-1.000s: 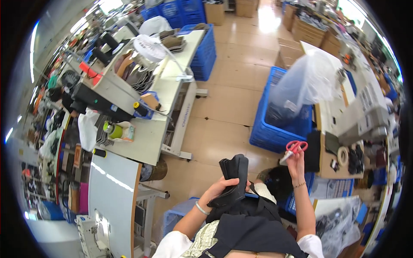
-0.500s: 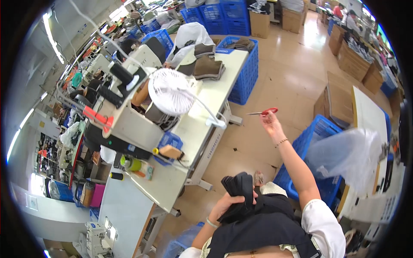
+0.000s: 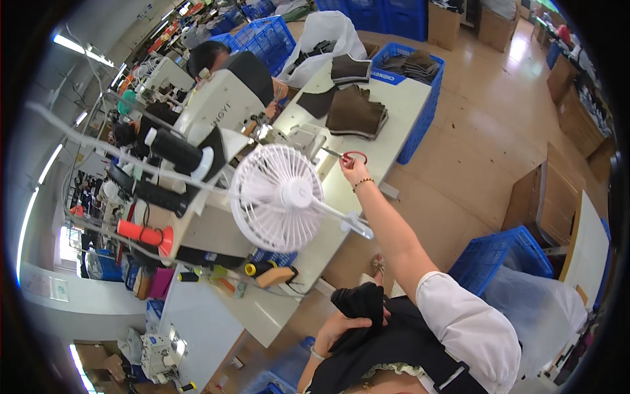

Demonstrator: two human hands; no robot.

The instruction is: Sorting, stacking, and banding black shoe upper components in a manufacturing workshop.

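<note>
My right hand grips a pair of red-handled scissors by the handles, arm stretched forward over the sewing table's edge. The blades point left, toward the sewing machine. Close to my body, my left hand is closed round a folded bundle of black fabric pieces, its thumb lying on top. A stack of brown fabric pieces lies on the table beyond the scissors. Left of my right wrist stands a white fan.
Large thread cones, black and red, stand by the machine. A person sits behind it. Blue crates stand at the table's far end and on my right, the latter beside clear plastic. Cardboard boxes line the right.
My right hand has carried the scissors from above the floor to over the table. The view has shifted, so the fan and machine look nearer. My left hand still holds the black fabric.
</note>
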